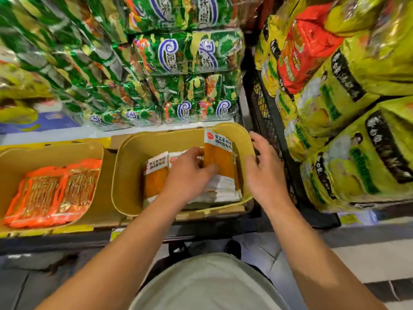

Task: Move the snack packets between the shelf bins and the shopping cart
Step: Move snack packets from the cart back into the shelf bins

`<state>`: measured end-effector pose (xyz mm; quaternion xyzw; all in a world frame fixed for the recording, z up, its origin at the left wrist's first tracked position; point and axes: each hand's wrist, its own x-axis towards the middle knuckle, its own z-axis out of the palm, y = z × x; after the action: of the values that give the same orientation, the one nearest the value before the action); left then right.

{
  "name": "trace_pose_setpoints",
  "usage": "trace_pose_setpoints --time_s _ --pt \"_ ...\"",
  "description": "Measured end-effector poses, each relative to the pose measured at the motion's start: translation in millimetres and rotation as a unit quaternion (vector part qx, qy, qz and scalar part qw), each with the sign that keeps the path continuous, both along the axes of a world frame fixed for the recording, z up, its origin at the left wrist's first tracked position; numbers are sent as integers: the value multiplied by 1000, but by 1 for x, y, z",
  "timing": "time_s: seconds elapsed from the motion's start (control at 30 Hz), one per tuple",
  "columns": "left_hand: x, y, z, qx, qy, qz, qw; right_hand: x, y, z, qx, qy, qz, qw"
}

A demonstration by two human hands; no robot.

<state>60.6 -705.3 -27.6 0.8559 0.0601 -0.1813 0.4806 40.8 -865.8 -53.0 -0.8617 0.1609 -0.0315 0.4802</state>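
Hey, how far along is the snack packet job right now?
Done: cannot tell; no cart is in view. In hand: the left hand is on the yellow packets in the right bin, its grip unclear. Right hand is open. Left: the orange packets look untouched.

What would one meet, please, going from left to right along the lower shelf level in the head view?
Orange snack packets in the left yellow bin → right yellow bin → left hand on the white-and-orange packets → right hand at the bin's right rim → yellow-green bags.
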Motion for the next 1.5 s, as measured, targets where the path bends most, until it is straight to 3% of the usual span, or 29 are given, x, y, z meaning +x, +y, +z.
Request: trace_pose_setpoints --time_s 0.07,0.13,0.2,0.27,0.33,0.5,0.63,0.8,1.07,1.3,1.5 --pt "-2 -14 -3 22 12 -5 1000 -2 -1 -2 13 -15 9 1000" --pt "-6 -25 0 123 -6 -58 991 -2 -3 -1 23 -16 16 999" --pt "-12 -30 1 265 -76 -108 955 -1 -6 -1 30 -13 30 999" --pt "-19 -29 2 318 -136 -120 931 1 -10 -2 34 -13 43 998" --pt "-21 -26 -1 313 -161 -121 928 2 -13 -2 33 -16 57 998" --pt "-10 -21 -15 377 -119 -210 894 4 -19 -1 20 -17 81 996" --pt "5 -15 -20 359 -92 -223 902 4 -22 -1 16 -20 92 995" --pt "6 -11 -28 322 -117 -225 912 4 -22 1 -15 -17 109 994" --pt "-32 -8 -14 252 -243 -51 935 -15 -9 13 -173 -87 180 964" --pt "-96 35 -5 188 -308 176 916 -44 42 18 -127 -140 279 941" --pt "-159 91 -15 194 -258 290 901 -84 110 4 -113 -117 409 898"
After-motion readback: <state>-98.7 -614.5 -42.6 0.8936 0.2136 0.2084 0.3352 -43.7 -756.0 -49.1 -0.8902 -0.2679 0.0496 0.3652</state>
